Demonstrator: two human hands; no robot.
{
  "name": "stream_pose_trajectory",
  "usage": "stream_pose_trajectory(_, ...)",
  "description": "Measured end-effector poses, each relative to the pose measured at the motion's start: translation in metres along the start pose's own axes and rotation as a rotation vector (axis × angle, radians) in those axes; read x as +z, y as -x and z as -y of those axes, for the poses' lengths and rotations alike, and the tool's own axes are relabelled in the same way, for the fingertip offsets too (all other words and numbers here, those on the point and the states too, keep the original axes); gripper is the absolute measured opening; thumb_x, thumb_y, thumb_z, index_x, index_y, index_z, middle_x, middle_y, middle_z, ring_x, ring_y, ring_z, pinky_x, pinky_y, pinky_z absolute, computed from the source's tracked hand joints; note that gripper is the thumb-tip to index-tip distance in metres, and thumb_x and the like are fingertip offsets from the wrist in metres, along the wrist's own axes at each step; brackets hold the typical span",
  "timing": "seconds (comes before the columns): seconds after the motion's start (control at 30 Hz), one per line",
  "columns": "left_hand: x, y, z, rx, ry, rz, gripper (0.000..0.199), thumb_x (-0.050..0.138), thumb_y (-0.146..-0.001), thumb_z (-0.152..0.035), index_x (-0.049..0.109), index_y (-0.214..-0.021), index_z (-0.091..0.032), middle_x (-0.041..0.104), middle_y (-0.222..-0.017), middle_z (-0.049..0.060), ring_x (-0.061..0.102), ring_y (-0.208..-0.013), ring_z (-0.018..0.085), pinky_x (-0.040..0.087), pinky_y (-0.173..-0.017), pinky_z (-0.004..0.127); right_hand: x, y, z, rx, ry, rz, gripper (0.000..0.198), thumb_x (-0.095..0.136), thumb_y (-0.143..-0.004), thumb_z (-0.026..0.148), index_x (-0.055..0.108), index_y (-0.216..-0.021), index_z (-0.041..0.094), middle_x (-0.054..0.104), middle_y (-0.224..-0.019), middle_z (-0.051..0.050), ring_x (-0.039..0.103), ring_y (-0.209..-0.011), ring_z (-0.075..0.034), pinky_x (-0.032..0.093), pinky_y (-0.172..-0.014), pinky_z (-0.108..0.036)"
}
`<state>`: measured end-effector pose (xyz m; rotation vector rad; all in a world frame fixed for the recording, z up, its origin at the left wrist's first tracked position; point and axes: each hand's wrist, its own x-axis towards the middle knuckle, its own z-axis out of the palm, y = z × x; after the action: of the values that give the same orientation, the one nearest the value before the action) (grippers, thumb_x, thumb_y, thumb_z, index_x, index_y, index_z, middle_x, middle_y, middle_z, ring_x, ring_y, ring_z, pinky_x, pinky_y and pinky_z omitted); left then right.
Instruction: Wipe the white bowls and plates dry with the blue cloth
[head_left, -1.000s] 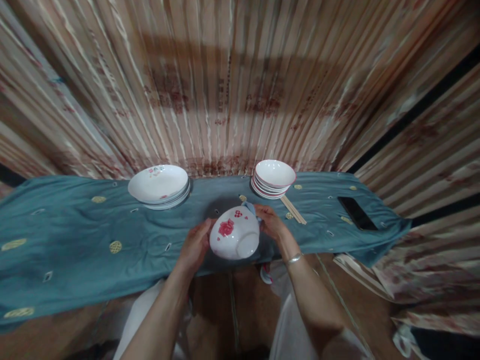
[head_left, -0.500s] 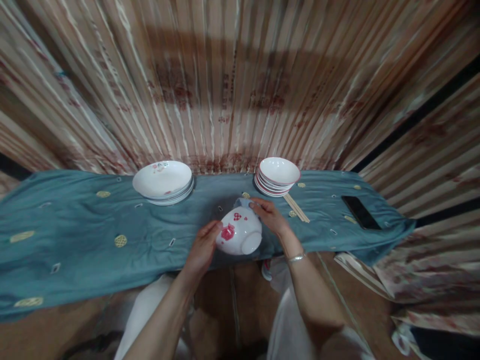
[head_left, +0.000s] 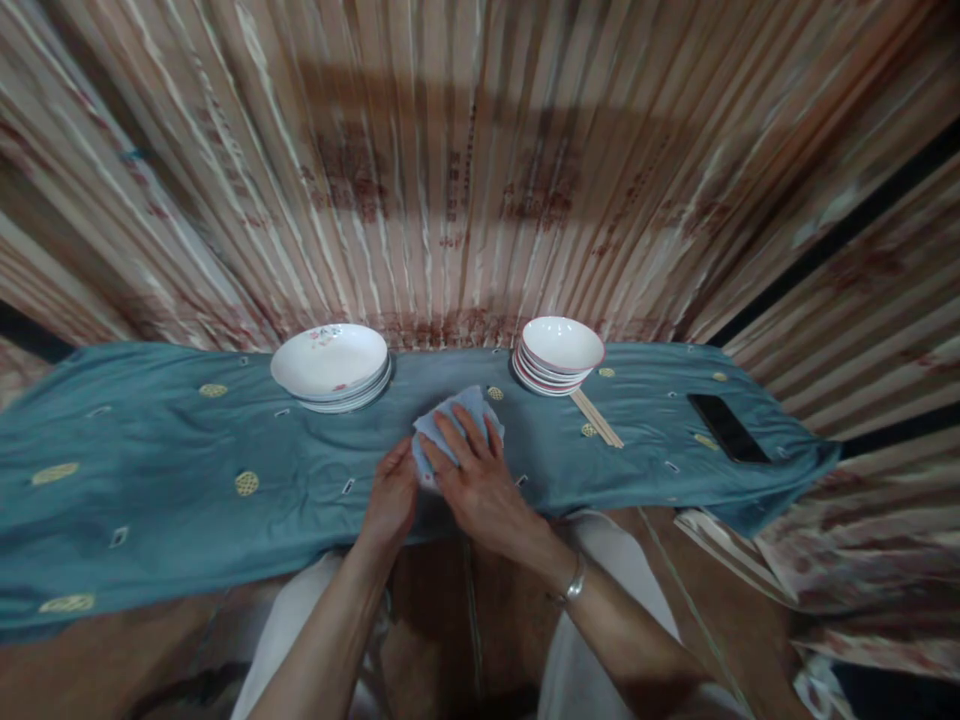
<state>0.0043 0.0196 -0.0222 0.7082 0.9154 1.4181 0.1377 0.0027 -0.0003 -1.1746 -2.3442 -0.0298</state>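
Observation:
Near the table's front edge, my left hand (head_left: 391, 492) grips the left side of a white bowl (head_left: 430, 483), its fingers around the rim. Most of the bowl is hidden under a light blue cloth (head_left: 466, 402); only a small patch of its side with a bit of red print shows. My right hand (head_left: 480, 485) lies over the cloth with fingers bent and somewhat apart, holding it against the bowl. A bracelet (head_left: 575, 578) circles the right wrist.
A stack of white plates (head_left: 330, 362) stands at the back left and a stack of red-rimmed bowls (head_left: 562, 345) at the back right. Chopsticks (head_left: 598, 420) lie before the bowls, a black phone (head_left: 726, 428) further right. A teal cloth (head_left: 172, 500) covers the table; curtains (head_left: 465, 180) hang behind.
The bowl has been turned from showing its printed outside and foot to lying mostly under the cloth. My right hand has moved left and down with the cloth, from the rim to over the bowl.

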Motion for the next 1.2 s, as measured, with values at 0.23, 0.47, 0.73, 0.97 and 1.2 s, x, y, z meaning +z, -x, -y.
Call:
stream_pose_trajectory(0.23,0.001,0.0,0.0,0.006,0.01,-0.06,0.026,0.078,-0.061,-0.035,0.067,-0.073,-0.014,0.069,-0.067,0.001,0.059,-0.057,0.011,0.043,-0.057,0.021,0.0,-0.005,-0.023,0.144,-0.228,-0.03,0.047,0.035,-0.098,0.034,0.038,-0.143,0.022,0.027,-0.155,-0.009,0.014,-0.146,-0.025,0.021,-0.115,-0.052)
stream_pose_trajectory(0.47,-0.002,-0.002,-0.001,-0.016,0.031,-0.113,0.033,0.082,-0.057,-0.04,0.067,-0.072,-0.015,0.069,-0.063,0.001,0.063,-0.059,0.014,0.047,-0.061,0.024,0.017,-0.004,-0.055,0.395,-0.764,-0.131,0.053,0.034,-0.095,0.052,0.042,-0.141,0.027,0.035,-0.152,-0.002,0.023,-0.144,-0.017,0.016,-0.119,-0.041)
stream_pose_trajectory(0.73,-0.009,-0.013,-0.007,-0.062,0.241,-0.113,0.018,0.074,-0.068,-0.026,0.07,-0.081,-0.013,0.074,-0.081,0.008,0.069,-0.085,0.019,0.051,-0.088,0.032,0.046,0.001,-0.062,0.608,-1.004,-0.26,0.066,0.033,-0.09,0.063,0.042,-0.141,0.022,0.039,-0.15,-0.005,0.031,-0.141,-0.02,0.021,-0.118,-0.043)
stream_pose_trajectory(0.97,-0.007,-0.02,-0.007,-0.116,0.421,-0.167,0.029,0.062,-0.081,-0.018,0.067,-0.107,-0.006,0.074,-0.095,0.013,0.066,-0.101,0.022,0.047,-0.099,0.037,0.053,0.009,-0.037,0.491,-0.649,-0.24,0.06,0.024,-0.098,0.049,0.017,-0.15,0.021,0.018,-0.158,-0.007,0.011,-0.147,-0.018,0.019,-0.118,-0.047)
stream_pose_trajectory(1.2,-0.003,-0.018,-0.016,-0.191,0.476,-0.171,0.04,0.05,-0.09,-0.02,0.057,-0.128,-0.011,0.073,-0.106,0.012,0.065,-0.106,0.022,0.045,-0.101,0.037,0.06,0.018,-0.013,0.417,-0.441,-0.156,0.068,0.03,-0.098,0.04,-0.006,-0.151,0.017,-0.002,-0.16,-0.012,-0.005,-0.147,-0.022,0.019,-0.118,-0.049)
